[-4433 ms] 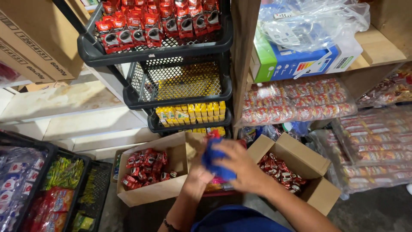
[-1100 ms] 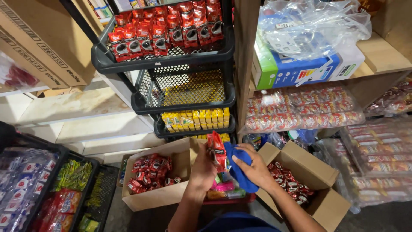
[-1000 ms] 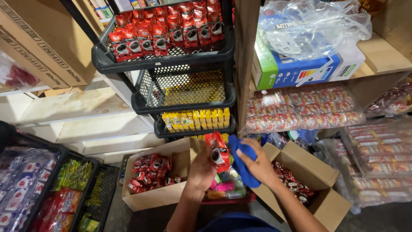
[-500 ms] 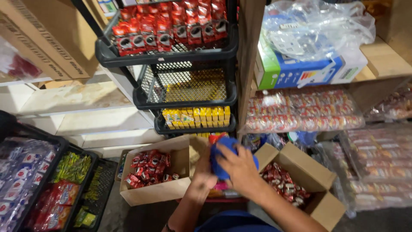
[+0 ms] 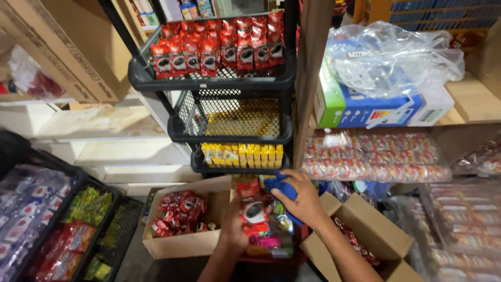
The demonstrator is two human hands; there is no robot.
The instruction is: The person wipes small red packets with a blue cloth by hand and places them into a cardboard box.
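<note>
The red snack packets in the left hand are glossy plastic film; the blue cloth under the right hand looks soft and matt. Beside the packets, open boxes are plain matt cardboard; above them, the black rack is matt plastic mesh

We are now holding the red snack packet upright again in our left hand, while our right hand is pressing the crumpled blue cloth behind it.
</note>
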